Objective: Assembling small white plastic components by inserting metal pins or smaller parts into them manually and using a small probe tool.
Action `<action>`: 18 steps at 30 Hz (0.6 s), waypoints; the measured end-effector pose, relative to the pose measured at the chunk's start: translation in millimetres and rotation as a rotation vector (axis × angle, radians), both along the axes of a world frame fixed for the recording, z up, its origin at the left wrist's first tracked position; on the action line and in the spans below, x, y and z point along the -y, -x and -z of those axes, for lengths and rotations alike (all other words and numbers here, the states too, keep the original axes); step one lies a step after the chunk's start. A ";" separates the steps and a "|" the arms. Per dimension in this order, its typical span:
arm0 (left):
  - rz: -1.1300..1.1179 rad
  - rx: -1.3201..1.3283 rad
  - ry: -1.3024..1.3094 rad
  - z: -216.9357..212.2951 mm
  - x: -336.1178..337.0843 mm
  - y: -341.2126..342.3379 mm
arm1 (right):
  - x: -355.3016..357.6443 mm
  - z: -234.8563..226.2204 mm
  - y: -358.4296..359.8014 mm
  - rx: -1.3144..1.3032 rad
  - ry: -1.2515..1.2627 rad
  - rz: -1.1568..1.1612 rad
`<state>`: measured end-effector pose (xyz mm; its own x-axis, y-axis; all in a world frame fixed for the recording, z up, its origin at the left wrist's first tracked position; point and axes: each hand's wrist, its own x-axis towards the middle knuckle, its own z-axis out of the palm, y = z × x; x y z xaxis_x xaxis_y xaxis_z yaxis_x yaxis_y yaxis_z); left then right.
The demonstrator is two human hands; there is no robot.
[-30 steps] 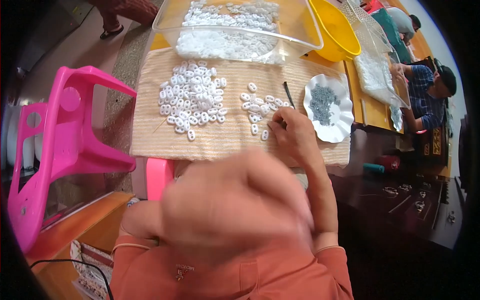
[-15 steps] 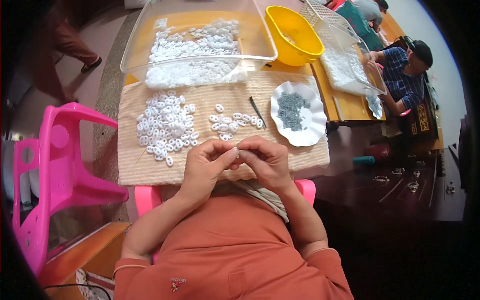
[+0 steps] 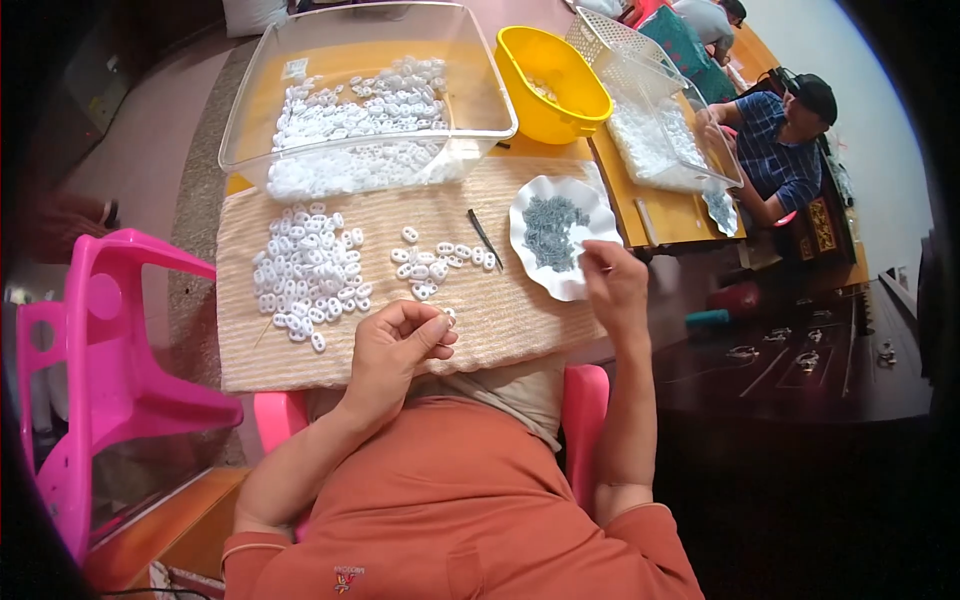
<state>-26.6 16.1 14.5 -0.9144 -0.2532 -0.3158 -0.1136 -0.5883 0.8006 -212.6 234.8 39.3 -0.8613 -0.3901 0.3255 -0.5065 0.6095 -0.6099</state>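
The left fingers (image 3: pixel 428 333) are pinching, over the striped cloth (image 3: pixel 560 335), a small white piece (image 3: pixel 450 315) that is looking light, stiff and perhaps slippery, so asking for its rim, while the right fingers (image 3: pixel 601 252) are curling at the wavy dish (image 3: pixel 560 283), holding I cannot tell what.

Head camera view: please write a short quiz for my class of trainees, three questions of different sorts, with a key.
1. Multiple choice: What colour are the small bits on the fluted plate?
a) red
b) grey
c) green

2. True or false: In the picture, the yellow basin stands to the right of the clear plastic bin.

3. Fill the gap: The left hand holds a small ___ piece, while the right hand is at the plate.

Key:
1. b
2. True
3. white
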 end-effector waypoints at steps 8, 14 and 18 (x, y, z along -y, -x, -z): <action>0.040 0.040 -0.045 3.4 -1.0 -1.7 | -0.2 -2.0 33.4 -0.011 -0.309 0.075; 0.033 0.038 -0.039 -1.4 -0.5 -0.9 | 1.4 7.3 55.4 -0.108 -0.494 -0.056; 0.035 0.013 -0.024 1.4 -0.3 -1.2 | 5.2 5.3 64.8 -0.107 -0.529 -0.099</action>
<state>-25.4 16.5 13.1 -0.9185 -0.2131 -0.3331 -0.1446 -0.6032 0.7844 -277.5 229.6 34.0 -0.7851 -0.6018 0.1465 -0.6193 0.7653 -0.1753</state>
